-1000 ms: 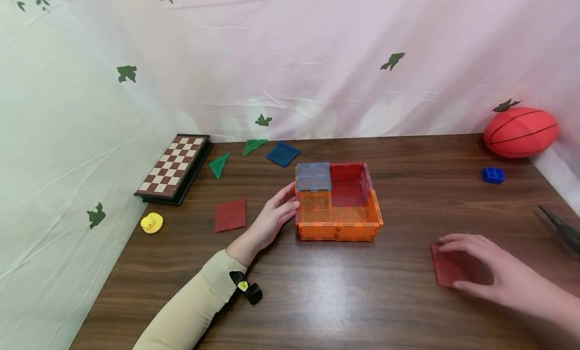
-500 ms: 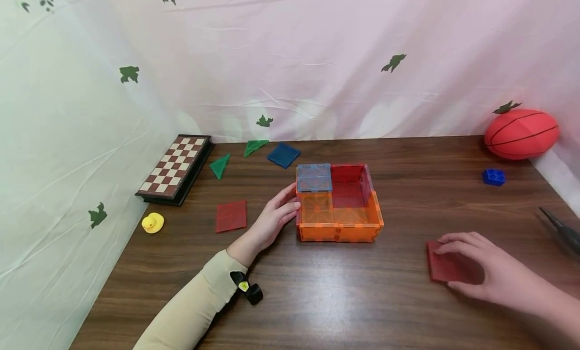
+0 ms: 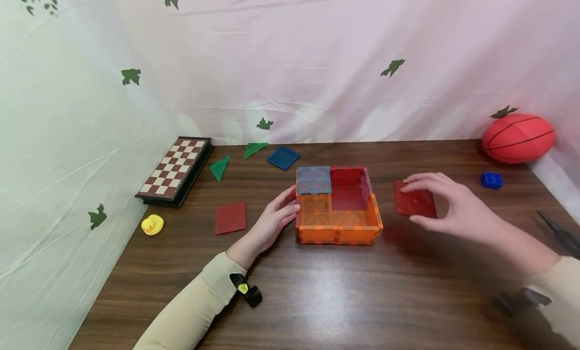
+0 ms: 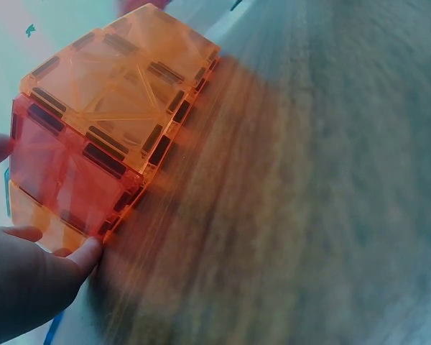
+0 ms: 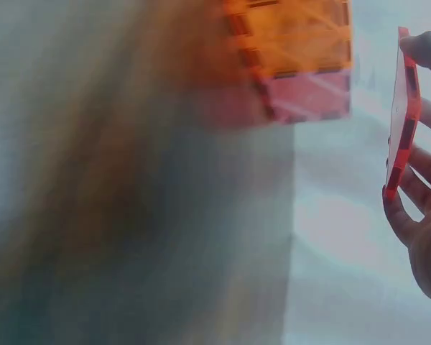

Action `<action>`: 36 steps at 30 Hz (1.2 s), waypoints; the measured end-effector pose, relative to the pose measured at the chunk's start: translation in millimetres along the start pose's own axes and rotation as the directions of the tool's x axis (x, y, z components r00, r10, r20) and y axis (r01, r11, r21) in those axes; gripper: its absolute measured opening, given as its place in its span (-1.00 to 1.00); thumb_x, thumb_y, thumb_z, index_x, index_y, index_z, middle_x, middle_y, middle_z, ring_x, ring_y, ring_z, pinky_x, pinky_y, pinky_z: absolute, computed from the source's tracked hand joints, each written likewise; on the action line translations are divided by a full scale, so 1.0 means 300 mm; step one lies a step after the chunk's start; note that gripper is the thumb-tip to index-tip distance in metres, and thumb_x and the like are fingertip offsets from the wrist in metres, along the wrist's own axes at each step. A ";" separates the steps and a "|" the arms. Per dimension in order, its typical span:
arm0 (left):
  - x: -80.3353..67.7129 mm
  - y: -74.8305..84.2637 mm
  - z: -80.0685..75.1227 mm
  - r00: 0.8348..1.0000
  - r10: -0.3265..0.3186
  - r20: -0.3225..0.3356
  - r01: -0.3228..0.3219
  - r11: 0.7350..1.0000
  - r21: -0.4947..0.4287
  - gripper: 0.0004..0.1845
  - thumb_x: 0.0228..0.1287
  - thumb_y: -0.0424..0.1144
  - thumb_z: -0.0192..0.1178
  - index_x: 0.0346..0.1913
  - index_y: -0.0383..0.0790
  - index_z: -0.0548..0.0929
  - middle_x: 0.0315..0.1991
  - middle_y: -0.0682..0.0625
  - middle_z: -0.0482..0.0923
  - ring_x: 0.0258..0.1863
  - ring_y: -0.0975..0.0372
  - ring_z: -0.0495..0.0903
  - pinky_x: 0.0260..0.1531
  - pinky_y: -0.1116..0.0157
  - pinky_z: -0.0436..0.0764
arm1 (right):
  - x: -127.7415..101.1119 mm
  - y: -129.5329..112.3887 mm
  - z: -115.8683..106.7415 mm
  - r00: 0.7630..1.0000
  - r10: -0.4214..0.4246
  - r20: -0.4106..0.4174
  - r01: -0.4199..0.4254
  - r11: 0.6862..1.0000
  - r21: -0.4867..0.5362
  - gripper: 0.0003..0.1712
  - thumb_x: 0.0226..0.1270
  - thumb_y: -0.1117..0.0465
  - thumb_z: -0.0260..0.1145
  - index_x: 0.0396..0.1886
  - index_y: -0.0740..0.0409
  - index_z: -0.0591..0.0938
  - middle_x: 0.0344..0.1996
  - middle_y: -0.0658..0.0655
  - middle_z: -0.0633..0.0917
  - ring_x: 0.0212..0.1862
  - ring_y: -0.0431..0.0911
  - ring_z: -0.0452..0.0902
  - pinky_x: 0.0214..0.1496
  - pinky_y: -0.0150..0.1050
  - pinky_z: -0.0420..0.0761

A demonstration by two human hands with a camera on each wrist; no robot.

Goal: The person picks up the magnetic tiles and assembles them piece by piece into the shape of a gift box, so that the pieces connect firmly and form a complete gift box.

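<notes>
My right hand (image 3: 453, 204) pinches a red translucent square magnetic tile (image 3: 414, 199) by its edges, raised over the table to the right of the tile box. In the right wrist view the red tile (image 5: 402, 118) shows edge-on between thumb and fingers. My left hand (image 3: 272, 219) touches the left side of a box of magnetic tiles (image 3: 340, 233), its fingers against the red wall. That box has orange and red walls, a light blue tile (image 3: 313, 180) over its back left and an orange tile over its front left. From close by, the left wrist view shows the red side wall (image 4: 72, 165).
Left of the box lie a red square tile (image 3: 230, 218), two green triangles (image 3: 219, 167) and a blue square (image 3: 283, 157). A chessboard (image 3: 174, 168) and yellow duck (image 3: 152, 224) are farther left. At right are a red ball (image 3: 518, 138), blue brick (image 3: 492, 180) and dark pointed object (image 3: 564, 234).
My right hand has lifted the red square tile off the table and carried it left and away from me, toward the box. The left hand has stayed at the box's side.
</notes>
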State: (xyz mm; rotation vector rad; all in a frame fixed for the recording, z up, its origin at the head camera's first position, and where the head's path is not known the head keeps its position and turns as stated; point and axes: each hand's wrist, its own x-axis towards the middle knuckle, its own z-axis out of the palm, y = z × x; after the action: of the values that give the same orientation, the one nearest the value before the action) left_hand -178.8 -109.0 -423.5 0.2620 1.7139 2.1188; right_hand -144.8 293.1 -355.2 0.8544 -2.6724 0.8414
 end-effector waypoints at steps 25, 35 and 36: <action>0.005 -0.006 -0.003 1.000 0.002 0.011 -0.002 1.000 0.000 -0.31 0.52 -0.29 0.07 0.61 -0.21 0.13 0.57 -0.19 0.09 0.51 -0.02 0.19 0.42 0.01 0.25 | 0.411 -0.024 0.188 0.973 -0.111 0.204 0.089 0.989 0.115 -0.45 0.08 0.15 0.62 0.11 -0.01 0.70 0.24 0.12 0.58 0.26 0.05 0.39 0.06 0.08 0.61; 0.001 0.002 -0.003 1.000 -0.004 0.003 0.004 1.000 0.005 -0.31 0.52 -0.28 0.08 0.61 -0.20 0.13 0.58 -0.17 0.08 0.51 -0.01 0.19 0.42 0.01 0.26 | 0.416 -0.003 0.213 0.969 -0.100 0.227 0.073 0.989 0.125 -0.48 0.12 0.12 0.59 0.11 -0.01 0.70 0.26 0.12 0.56 0.28 0.05 0.37 0.10 0.10 0.57; 0.000 0.003 -0.005 1.000 -0.007 0.003 0.007 1.000 0.007 -0.32 0.52 -0.28 0.07 0.61 -0.21 0.13 0.58 -0.18 0.09 0.51 -0.01 0.19 0.41 0.01 0.27 | 0.415 -0.001 0.213 0.969 -0.095 0.229 0.064 0.988 0.138 -0.48 0.14 0.11 0.59 0.12 -0.02 0.69 0.27 0.12 0.55 0.28 0.06 0.37 0.11 0.11 0.57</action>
State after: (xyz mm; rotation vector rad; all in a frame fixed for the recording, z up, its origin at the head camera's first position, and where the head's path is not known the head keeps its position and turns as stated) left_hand -179.6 -110.5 -422.8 0.2612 1.7185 2.1066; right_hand -247.0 197.9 -362.7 1.1514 -2.7833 0.9585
